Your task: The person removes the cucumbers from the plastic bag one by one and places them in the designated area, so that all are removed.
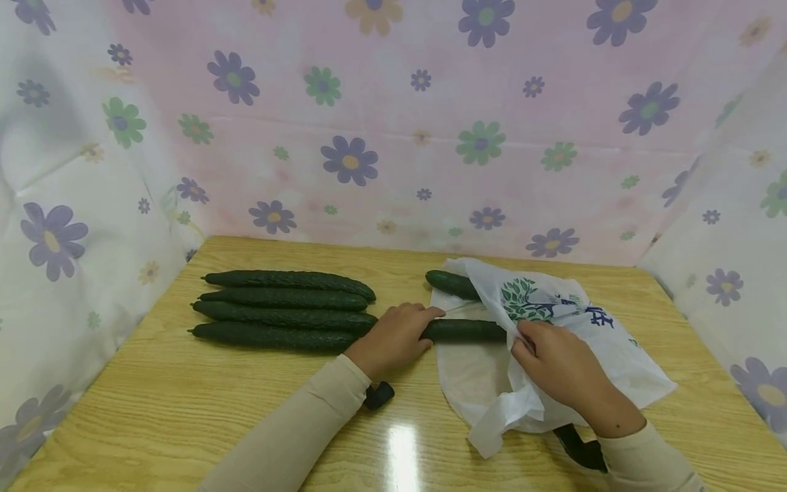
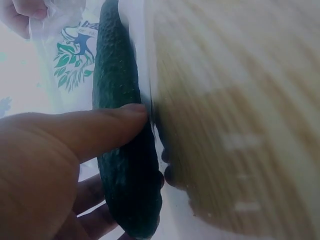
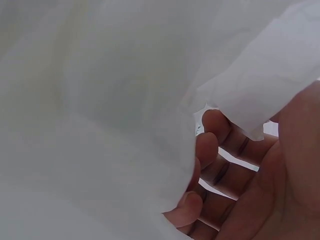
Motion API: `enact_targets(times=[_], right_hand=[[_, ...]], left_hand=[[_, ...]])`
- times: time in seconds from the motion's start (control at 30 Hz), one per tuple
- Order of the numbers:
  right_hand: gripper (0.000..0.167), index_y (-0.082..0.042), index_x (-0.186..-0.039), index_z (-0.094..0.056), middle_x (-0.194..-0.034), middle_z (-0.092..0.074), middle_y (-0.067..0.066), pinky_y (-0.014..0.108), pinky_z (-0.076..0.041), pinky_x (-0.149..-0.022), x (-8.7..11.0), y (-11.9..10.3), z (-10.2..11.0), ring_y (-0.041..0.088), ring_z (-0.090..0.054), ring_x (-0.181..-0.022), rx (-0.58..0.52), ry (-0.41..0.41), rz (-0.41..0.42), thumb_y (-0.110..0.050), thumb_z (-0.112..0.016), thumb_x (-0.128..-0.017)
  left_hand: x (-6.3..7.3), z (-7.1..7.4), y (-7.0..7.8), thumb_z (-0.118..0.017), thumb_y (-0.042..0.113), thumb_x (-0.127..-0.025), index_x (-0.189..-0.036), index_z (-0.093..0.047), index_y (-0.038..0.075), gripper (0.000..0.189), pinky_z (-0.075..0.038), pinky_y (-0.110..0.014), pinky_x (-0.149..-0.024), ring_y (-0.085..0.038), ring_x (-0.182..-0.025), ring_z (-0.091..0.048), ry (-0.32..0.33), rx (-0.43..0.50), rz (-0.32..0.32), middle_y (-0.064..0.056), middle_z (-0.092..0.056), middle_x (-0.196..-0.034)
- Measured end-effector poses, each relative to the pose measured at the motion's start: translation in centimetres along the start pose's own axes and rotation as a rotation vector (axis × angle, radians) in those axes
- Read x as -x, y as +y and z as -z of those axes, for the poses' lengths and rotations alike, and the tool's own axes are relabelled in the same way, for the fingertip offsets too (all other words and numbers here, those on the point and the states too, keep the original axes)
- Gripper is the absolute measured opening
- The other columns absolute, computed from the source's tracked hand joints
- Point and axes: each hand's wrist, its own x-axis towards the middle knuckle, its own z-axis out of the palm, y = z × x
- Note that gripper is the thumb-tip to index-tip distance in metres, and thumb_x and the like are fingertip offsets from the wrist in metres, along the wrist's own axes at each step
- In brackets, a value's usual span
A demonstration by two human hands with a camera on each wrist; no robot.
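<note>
A dark green cucumber (image 1: 467, 331) lies lengthwise in the mouth of a white plastic bag (image 1: 615, 362) with a green leaf print. My left hand (image 1: 396, 338) grips it near its left end; in the left wrist view the thumb crosses the cucumber (image 2: 117, 65) and fingers curl beneath. The bag covers its right end. My right hand (image 1: 562, 365) pinches the bag's upper edge and holds it raised; white film fills most of the right wrist view. Behind, a second cucumber (image 1: 451, 283) pokes partly out of the bag.
Several cucumbers (image 1: 283, 316) lie side by side at the left of the wooden table (image 1: 246, 410), their right ends close to my left hand. A flower-patterned cloth (image 1: 393, 137) hangs behind and along both sides.
</note>
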Motion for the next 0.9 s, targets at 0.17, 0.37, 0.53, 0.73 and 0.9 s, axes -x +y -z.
enact_targets(times=[0.17, 0.37, 0.53, 0.73, 0.9], right_hand=[[0.031, -0.017, -0.067, -0.039, -0.061, -0.034, -0.003, 0.025, -0.025, -0.051, 0.06, 0.03, -0.02, 0.011, -0.031, -0.054, -0.004, -0.008, -0.008, -0.012, -0.049, -0.096], [0.031, -0.017, -0.067, -0.039, -0.061, -0.034, -0.003, 0.025, -0.025, -0.05, 0.08, -0.02, 0.04, 0.011, -0.03, -0.054, -0.01, -0.007, -0.005, -0.012, -0.05, -0.096], [0.031, -0.017, -0.067, -0.039, -0.061, -0.034, -0.003, 0.024, -0.025, -0.05, -0.02, -0.1, 0.16, 0.011, -0.031, -0.054, -0.011, -0.006, -0.003, -0.012, -0.051, -0.095], [0.031, -0.017, -0.067, -0.039, -0.061, -0.034, -0.003, 0.024, -0.025, -0.05, 0.02, -0.11, 0.12, 0.011, -0.03, -0.054, -0.014, -0.004, -0.004, -0.012, -0.051, -0.095], [0.031, -0.017, -0.067, -0.039, -0.061, -0.034, -0.003, 0.024, -0.025, -0.05, 0.08, -0.12, 0.14, 0.011, -0.031, -0.054, -0.014, -0.005, -0.007, -0.012, -0.051, -0.095]], left_hand=[[-0.04, -0.07, 0.1, -0.07, 0.026, -0.095, -0.146, -0.052, 0.021, 0.054, -0.047, -0.048, -0.103, -0.023, -0.122, -0.06, -0.007, -0.018, -0.008, 0.0, -0.064, -0.133], [0.03, 0.16, 0.16, -0.07, 0.028, -0.095, -0.148, -0.049, 0.022, 0.057, -0.042, -0.051, -0.108, -0.02, -0.127, -0.059, -0.015, -0.013, 0.012, -0.001, -0.062, -0.137], [0.07, 0.46, 0.08, -0.07, 0.028, -0.096, -0.148, -0.048, 0.023, 0.057, -0.042, -0.049, -0.105, -0.017, -0.123, -0.061, 0.007, -0.009, 0.011, 0.0, -0.063, -0.136], [0.11, 0.49, 0.26, -0.065, 0.028, -0.099, -0.148, -0.048, 0.023, 0.052, -0.048, -0.048, -0.101, -0.02, -0.121, -0.062, -0.01, 0.004, 0.014, -0.001, -0.063, -0.135], [0.13, 0.67, 0.51, -0.061, 0.027, -0.102, -0.151, -0.044, 0.021, 0.052, -0.051, -0.043, -0.098, -0.021, -0.121, -0.061, -0.049, 0.04, 0.024, -0.003, -0.06, -0.136]])
